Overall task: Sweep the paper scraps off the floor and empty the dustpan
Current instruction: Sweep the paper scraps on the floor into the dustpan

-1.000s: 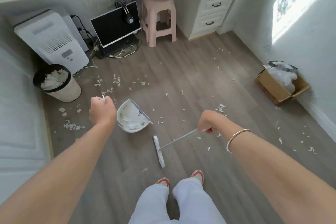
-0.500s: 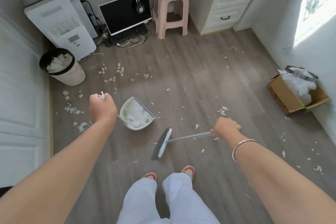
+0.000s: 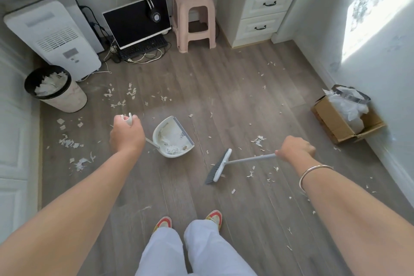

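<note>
I am watching the left grip (image 3: 126,133) holding the handle of the white plastic dustpan (image 3: 172,136), mouth facing right on the grey wooden floor (image 3: 235,101); the right grip (image 3: 295,147) is clasping the white grey-bristled broom (image 3: 218,166), pole pointing left, near it.

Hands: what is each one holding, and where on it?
The left hand grips the dustpan by the top of its handle; the right hand grips the broom by the upper end of its handle.

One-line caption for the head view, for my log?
The left hand holds the part-filled dustpan, the right hand the broom, amid paper scraps on the floor.
</note>
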Demonstrator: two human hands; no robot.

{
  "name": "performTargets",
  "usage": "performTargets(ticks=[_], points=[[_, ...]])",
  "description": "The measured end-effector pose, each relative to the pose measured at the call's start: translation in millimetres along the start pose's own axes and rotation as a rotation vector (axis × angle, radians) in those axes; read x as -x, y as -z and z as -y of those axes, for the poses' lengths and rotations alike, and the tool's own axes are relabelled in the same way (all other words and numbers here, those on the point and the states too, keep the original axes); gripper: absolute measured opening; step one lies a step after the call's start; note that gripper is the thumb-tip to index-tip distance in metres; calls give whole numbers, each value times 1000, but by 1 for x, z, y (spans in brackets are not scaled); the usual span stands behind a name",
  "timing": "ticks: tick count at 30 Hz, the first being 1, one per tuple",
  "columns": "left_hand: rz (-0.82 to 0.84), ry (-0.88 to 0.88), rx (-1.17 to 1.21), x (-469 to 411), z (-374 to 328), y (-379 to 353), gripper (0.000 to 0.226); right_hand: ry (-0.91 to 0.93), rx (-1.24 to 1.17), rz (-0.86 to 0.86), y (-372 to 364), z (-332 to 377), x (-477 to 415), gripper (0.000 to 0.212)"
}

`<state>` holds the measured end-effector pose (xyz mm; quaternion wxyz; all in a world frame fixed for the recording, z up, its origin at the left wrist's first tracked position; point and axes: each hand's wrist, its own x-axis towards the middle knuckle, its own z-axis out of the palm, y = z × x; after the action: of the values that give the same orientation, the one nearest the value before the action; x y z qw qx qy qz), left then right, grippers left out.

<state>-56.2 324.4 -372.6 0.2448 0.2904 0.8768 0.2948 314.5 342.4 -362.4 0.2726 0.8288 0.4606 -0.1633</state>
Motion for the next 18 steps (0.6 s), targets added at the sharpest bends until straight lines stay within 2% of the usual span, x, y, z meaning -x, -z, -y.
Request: performTargets(ticks=[6, 11, 18], points=[[-45, -9, 59, -1, -8, 14, 25, 139, -14, -46, 49, 24, -2, 47], [-100, 42, 101, -2, 12, 38, 21, 248, -43, -83, 70, 67, 11, 43], [-172, 239, 173, -40, 73, 97, 32, 428, -103, -112, 59, 171, 54, 38]])
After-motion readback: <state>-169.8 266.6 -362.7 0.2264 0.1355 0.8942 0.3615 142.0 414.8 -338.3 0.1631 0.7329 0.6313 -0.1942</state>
